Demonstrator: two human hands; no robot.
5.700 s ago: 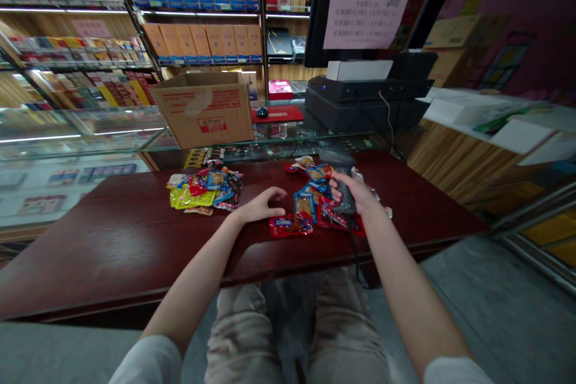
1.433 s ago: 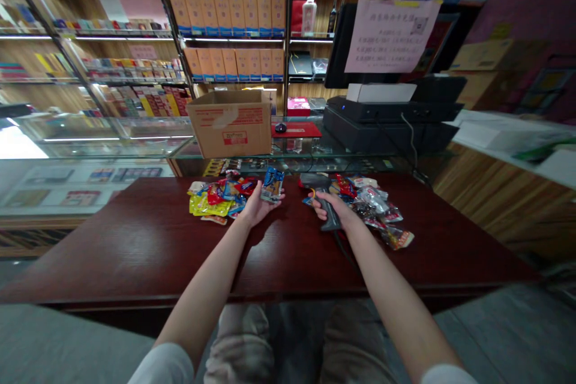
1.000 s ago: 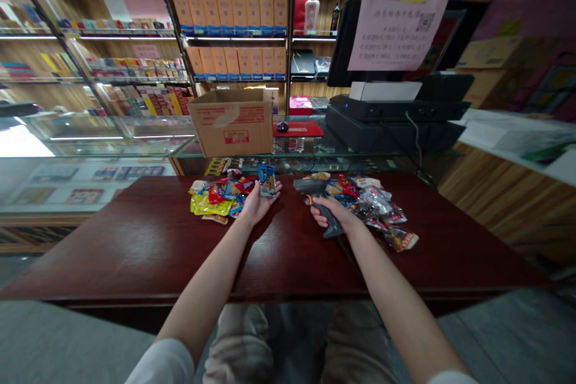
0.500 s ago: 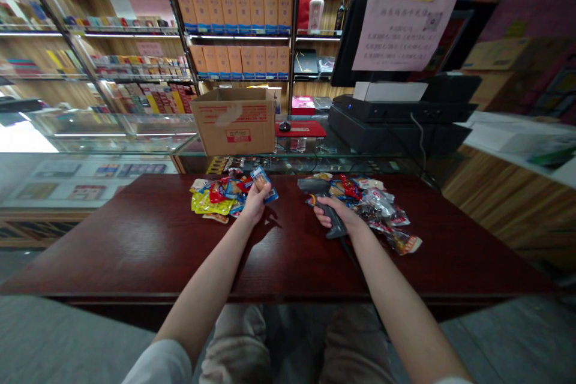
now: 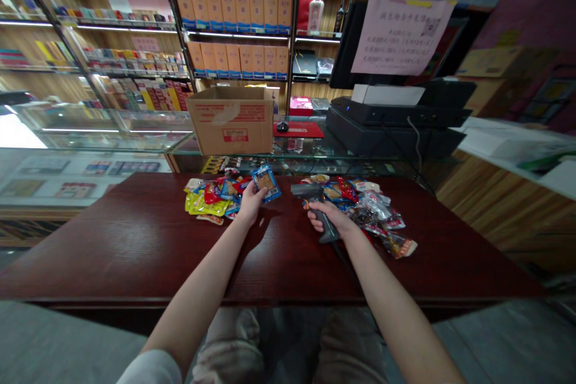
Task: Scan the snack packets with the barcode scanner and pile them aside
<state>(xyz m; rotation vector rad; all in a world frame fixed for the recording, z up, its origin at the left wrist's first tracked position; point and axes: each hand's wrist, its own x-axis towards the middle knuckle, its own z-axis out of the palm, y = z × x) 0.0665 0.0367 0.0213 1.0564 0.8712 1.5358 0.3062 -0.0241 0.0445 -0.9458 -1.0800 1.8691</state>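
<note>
My left hand (image 5: 252, 203) pinches a blue snack packet (image 5: 266, 183) with a clear window, held up beside the left snack pile (image 5: 211, 197) of yellow, red and blue packets. In my right hand (image 5: 330, 219) is a dark grey barcode scanner (image 5: 327, 229), my fingers closed round its handle. Its head points left toward the blue packet, with a gap between them. Behind and to the right of the scanner lies a second pile of snack packets (image 5: 378, 207), blue, red and silvery. My right hand and the scanner hide part of that pile.
Both piles lie on a dark red wooden table (image 5: 148, 252). Beyond it a cardboard box (image 5: 231, 120), a mouse (image 5: 282, 126) on a red mat and a black cash register (image 5: 391, 126) stand on a glass counter. The scanner's cable runs down toward the table's front edge.
Seconds ago my left hand was empty and the scanner was over the right pile. Since then the left hand has picked up the blue packet and turned it; the scanner now faces it.
</note>
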